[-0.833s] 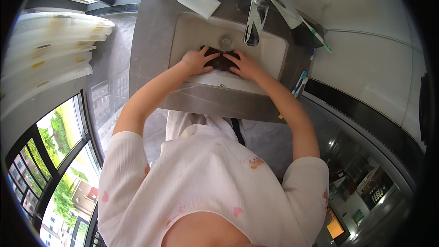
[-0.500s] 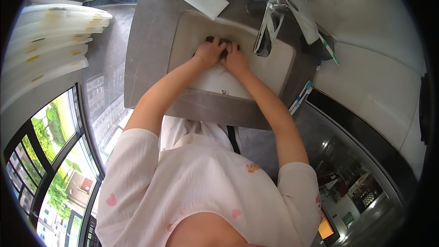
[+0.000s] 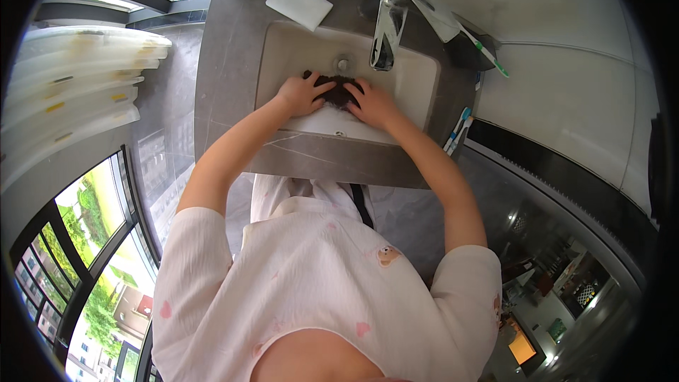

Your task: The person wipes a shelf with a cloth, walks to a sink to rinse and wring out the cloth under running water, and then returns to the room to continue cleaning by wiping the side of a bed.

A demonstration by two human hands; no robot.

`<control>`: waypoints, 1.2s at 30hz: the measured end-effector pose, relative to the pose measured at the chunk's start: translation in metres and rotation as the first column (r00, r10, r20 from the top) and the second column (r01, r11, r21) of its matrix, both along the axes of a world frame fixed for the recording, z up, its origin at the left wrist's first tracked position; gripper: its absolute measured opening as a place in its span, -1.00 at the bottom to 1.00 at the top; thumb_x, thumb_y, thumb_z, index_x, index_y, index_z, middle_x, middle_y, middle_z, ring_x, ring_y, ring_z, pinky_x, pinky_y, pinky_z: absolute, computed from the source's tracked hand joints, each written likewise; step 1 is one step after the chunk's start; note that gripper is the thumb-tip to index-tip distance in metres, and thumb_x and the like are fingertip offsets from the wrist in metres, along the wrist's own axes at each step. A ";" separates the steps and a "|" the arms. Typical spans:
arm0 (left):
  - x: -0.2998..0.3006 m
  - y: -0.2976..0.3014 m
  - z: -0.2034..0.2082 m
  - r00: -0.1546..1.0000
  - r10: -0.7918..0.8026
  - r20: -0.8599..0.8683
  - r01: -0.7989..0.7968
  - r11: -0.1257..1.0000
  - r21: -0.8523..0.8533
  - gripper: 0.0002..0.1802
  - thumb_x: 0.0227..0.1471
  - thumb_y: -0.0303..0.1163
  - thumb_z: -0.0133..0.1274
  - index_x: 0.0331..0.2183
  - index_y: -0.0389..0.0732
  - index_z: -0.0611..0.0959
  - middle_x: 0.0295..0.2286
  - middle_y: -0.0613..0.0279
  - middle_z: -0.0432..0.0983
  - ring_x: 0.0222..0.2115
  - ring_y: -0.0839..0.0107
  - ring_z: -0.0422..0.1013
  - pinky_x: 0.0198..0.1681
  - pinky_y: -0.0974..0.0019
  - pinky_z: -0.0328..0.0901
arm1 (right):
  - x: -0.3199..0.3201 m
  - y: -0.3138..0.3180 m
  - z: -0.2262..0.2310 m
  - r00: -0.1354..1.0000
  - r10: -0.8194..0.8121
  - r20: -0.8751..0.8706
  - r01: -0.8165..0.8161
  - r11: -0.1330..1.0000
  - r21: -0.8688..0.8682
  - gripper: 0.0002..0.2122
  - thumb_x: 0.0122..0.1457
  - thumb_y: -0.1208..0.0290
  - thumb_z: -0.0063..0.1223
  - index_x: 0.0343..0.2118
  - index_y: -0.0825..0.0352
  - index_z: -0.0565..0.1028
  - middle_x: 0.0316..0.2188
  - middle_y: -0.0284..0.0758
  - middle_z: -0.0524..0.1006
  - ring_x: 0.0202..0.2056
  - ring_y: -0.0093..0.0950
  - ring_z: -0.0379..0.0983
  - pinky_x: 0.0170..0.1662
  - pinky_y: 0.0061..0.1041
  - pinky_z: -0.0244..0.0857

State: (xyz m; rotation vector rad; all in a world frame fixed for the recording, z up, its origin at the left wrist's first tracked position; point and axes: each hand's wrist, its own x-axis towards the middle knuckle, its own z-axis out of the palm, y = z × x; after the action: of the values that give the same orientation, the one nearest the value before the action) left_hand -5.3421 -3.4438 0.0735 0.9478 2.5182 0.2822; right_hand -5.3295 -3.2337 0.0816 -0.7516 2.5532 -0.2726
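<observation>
Inside the pale sink basin (image 3: 417,85) lies a dark brown, rumpled cloth (image 3: 339,90) with a fuzzy-looking surface; its exact kind is hard to make out. My left hand (image 3: 302,93) grips its left part, fingers bent over the top. On the right side, my right hand (image 3: 373,104) has its fingers curled onto the same cloth. Both hands are low in the basin, a short way apart, with the cloth stretched between them. Just beyond the cloth, the metal drain (image 3: 342,65) shows.
A chrome faucet (image 3: 387,35) reaches over the basin's far right. On the grey counter (image 3: 230,64), a white rectangular block (image 3: 299,4) lies at the back left. Toothbrushes (image 3: 460,131) stand by the right edge, and a green-and-white toothbrush (image 3: 488,54) sits further back. Windows line the left.
My hands have moved apart and nearer to me, drawing the bunched cloth out between them. The drain has come into sight, and the view has shifted slightly.
</observation>
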 end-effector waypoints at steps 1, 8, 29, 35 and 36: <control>0.001 0.000 0.001 1.000 0.001 0.006 -0.001 1.000 0.001 -0.46 -0.17 -0.12 -0.23 -0.06 0.12 0.12 -0.20 -0.03 0.12 -0.41 0.11 0.30 -0.43 0.23 0.26 | 0.003 -0.002 0.002 1.000 0.001 0.006 -0.001 1.000 0.001 -0.59 -0.11 0.13 -0.17 -0.17 0.19 0.22 -0.18 -0.24 0.16 -0.28 -0.28 0.22 -0.32 -0.36 0.21; -0.010 0.034 -0.020 0.972 0.230 -0.054 -0.232 0.973 -0.023 -0.49 -0.27 -0.21 -0.12 -0.19 -0.12 0.23 -0.26 0.03 0.17 -0.52 0.19 0.34 -0.52 0.26 0.27 | -0.009 -0.050 -0.018 0.962 -0.250 -0.112 0.254 0.967 0.020 -0.57 -0.16 0.22 -0.11 -0.23 0.39 0.24 -0.24 -0.18 0.22 -0.30 -0.27 0.24 -0.32 -0.37 0.20; -0.005 -0.019 0.023 0.977 0.205 -0.056 -0.201 0.977 0.076 -0.78 -0.08 -0.24 -0.28 -0.43 -0.15 0.38 -0.47 0.19 0.33 -0.49 0.25 0.32 -0.51 0.24 0.22 | 0.004 -0.005 0.029 0.949 -0.276 -0.155 0.166 0.851 -0.499 -0.75 -0.06 0.23 -0.14 -0.47 0.35 0.36 -0.60 -0.24 0.39 -0.55 -0.31 0.31 -0.51 -0.44 0.17; 0.000 -0.029 0.068 0.925 0.380 0.012 -0.364 0.879 0.309 -0.75 -0.10 -0.20 -0.23 -0.54 -0.21 0.33 -0.60 0.13 0.36 -0.54 0.16 0.29 -0.52 0.19 0.16 | 0.000 -0.005 0.078 0.914 -0.403 -0.037 0.340 0.814 -0.471 -0.77 -0.04 0.23 -0.17 -0.55 0.34 0.35 -0.67 -0.22 0.37 -0.59 -0.30 0.30 -0.55 -0.48 0.14; -0.002 -0.033 0.075 0.923 0.385 0.003 -0.367 0.877 0.310 -0.75 -0.10 -0.20 -0.23 -0.54 -0.21 0.33 -0.60 0.13 0.36 -0.54 0.16 0.29 -0.52 0.19 0.16 | -0.004 -0.002 0.083 0.916 -0.398 -0.044 0.331 0.815 -0.475 -0.77 -0.04 0.23 -0.17 -0.55 0.34 0.35 -0.67 -0.22 0.37 -0.59 -0.30 0.30 -0.55 -0.48 0.14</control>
State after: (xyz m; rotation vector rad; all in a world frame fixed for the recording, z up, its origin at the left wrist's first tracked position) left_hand -5.3442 -3.4766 0.1483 0.5618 2.7533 0.7959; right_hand -5.3330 -3.2362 0.1646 -0.4302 2.7909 -1.0168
